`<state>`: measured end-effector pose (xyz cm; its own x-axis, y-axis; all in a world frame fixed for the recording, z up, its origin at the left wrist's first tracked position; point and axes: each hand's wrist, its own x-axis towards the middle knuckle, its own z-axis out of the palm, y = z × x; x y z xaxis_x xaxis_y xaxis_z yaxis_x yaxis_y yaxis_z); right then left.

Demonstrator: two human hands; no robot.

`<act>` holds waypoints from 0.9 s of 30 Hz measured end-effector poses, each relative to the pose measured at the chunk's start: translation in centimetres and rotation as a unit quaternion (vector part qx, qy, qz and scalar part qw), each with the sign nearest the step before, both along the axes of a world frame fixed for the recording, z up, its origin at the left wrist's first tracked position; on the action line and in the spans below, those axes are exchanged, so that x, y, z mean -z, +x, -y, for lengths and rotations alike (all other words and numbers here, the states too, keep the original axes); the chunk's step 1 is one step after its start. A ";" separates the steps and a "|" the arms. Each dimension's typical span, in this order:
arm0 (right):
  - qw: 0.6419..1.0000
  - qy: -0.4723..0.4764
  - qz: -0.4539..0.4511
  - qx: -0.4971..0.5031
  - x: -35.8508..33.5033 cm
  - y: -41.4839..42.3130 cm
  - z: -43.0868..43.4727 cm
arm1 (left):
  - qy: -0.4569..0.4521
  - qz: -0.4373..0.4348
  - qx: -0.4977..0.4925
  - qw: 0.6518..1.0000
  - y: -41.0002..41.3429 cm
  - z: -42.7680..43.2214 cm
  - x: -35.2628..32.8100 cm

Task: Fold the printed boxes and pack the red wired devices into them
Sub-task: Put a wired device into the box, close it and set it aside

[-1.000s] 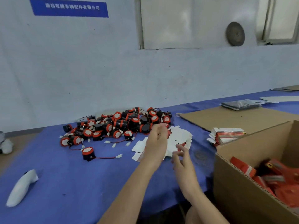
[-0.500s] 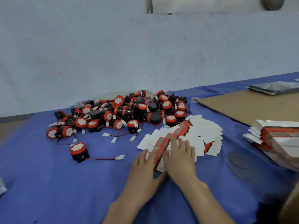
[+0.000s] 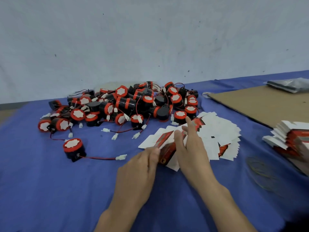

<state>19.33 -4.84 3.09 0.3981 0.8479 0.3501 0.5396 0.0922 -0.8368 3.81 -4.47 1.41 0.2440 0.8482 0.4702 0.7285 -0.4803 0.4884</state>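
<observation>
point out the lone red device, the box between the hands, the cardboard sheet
lone red device (image 3: 73,144), head view, top face
printed box (image 3: 167,154), head view, red printed side
cardboard sheet (image 3: 260,104), head view, bare brown surface

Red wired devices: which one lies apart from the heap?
The lone device on the blue cloth, in front of the heap's left end: red face up, its red wire trailing right to a white connector. All others lie tangled together.
</observation>
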 end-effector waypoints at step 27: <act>0.952 0.016 -0.291 -0.095 -1.4 -4.8 2.2 | -0.139 0.389 0.023 0.910 -4.2 3.0 -2.4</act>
